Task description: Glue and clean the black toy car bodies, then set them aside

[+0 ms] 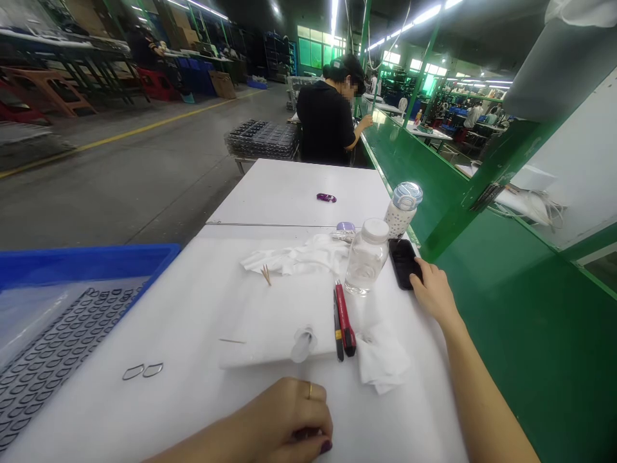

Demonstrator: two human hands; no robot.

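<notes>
My right hand (434,294) is at the right side of the white table, its thumb and fingers gripping the edge of a black smartphone (402,265) that lies flat. My left hand (294,418) rests at the near edge with its fingers curled; the inside of the fist is hidden. Ahead of it lie a small translucent cup (303,344) on its side, black tweezers (338,328) and a red utility knife (346,318). Near the phone stand a clear jar (366,257) with a white lid and a dotted bottle (402,209). A crumpled white tissue (383,357) is right of the knife.
A blue bin (159,257) with rows of dark D-shaped rings stands left. Two metal rings (143,371), several toothpicks (266,275), a white cloth (303,257) and a purple item (326,197) lie on the table. A green bench (506,334) borders the right; a co-worker (325,119) sits ahead.
</notes>
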